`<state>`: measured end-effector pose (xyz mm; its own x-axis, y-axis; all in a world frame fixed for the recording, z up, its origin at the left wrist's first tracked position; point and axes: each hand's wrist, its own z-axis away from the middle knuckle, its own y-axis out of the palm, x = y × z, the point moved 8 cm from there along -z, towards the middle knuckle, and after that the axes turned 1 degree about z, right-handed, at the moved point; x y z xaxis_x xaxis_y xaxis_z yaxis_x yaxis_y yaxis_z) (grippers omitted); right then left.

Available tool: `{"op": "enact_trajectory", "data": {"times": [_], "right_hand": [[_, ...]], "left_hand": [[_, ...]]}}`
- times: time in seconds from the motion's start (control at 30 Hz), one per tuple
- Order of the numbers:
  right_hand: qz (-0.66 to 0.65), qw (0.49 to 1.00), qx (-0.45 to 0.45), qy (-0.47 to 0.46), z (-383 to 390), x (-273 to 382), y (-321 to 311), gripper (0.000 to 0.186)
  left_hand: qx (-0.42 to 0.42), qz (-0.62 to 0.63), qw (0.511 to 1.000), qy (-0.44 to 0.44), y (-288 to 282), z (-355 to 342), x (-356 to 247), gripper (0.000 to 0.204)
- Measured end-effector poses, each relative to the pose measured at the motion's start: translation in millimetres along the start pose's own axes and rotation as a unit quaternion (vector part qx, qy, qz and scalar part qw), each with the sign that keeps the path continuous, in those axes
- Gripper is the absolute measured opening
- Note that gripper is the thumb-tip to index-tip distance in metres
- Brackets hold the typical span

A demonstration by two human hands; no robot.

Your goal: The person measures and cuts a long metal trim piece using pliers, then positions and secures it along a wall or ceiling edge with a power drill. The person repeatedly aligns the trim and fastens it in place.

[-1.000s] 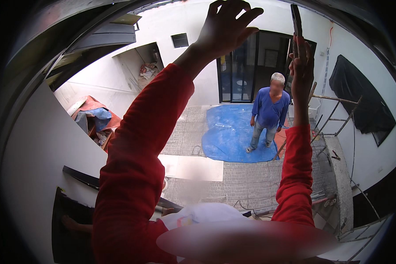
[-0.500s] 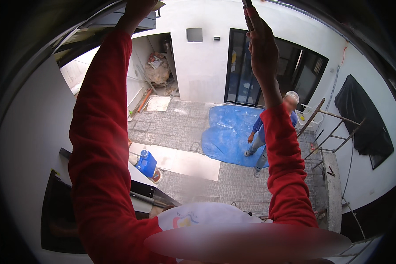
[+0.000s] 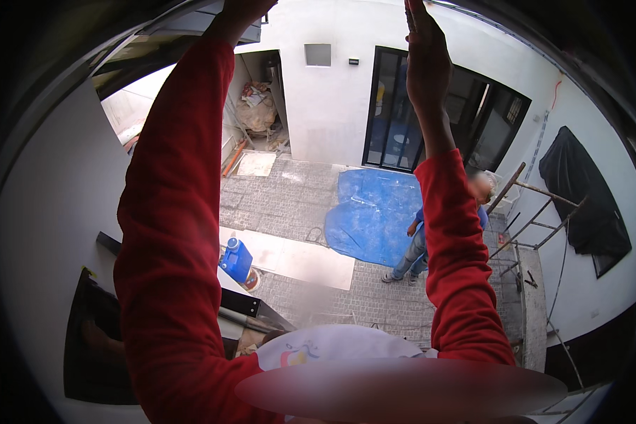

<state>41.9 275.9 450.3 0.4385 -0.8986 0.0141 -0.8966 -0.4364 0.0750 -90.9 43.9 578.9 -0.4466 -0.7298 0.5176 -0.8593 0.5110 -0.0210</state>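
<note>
Both my arms, in red sleeves, reach up to the top of the view, high above a paved yard. My left hand [image 3: 246,10] is raised beside a grey panel edge [image 3: 251,33] at the upper left, and its fingers are cut off by the frame. Farther right, my right hand [image 3: 430,63] is closed round a slim tool handle [image 3: 410,20] that points upward. The tool's upper end lies outside the picture, so its kind does not show.
Below, a person in a blue top [image 3: 418,237] stands beside a blue tarp [image 3: 360,219]. A rusty scaffold frame [image 3: 544,189] leans at right. A blue jerrycan [image 3: 236,260] stands near pale boards [image 3: 307,261]. Glass sliding doors [image 3: 392,106] are in the far wall.
My left arm and hand have shifted to the right; my right hand has moved slightly right, still round the handle. The person below has stepped nearer, partly behind my right sleeve.
</note>
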Motion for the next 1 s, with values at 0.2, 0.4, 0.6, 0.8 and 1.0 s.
{"op": "enact_trajectory", "data": {"times": [0.2,0.4,0.6,0.8,1.0], "right_hand": [[0.032,0.998,0.037,-0.031,7,13,-13,0.044],[-0.134,0.965,0.135,0.183,93,25,-25,0.043],[-0.095,0.98,0.17,-0.044,61,92,24,0.038],[-0.077,0.964,0.223,-0.122,-33,168,129,0.036],[-0.103,0.959,0.258,-0.056,-76,227,232,0.034]], "left_hand": [[0.002,0.038,0.999,-0.001,-2,0,4,0.037],[-0.091,0.056,0.993,-0.055,-37,44,37,0.051],[-0.071,0.06,0.99,-0.102,-20,65,77,0.04],[-0.126,0.055,0.985,-0.105,-3,67,92,0.029],[-0.135,0.061,0.982,-0.119,-5,75,91,0.031]]}}
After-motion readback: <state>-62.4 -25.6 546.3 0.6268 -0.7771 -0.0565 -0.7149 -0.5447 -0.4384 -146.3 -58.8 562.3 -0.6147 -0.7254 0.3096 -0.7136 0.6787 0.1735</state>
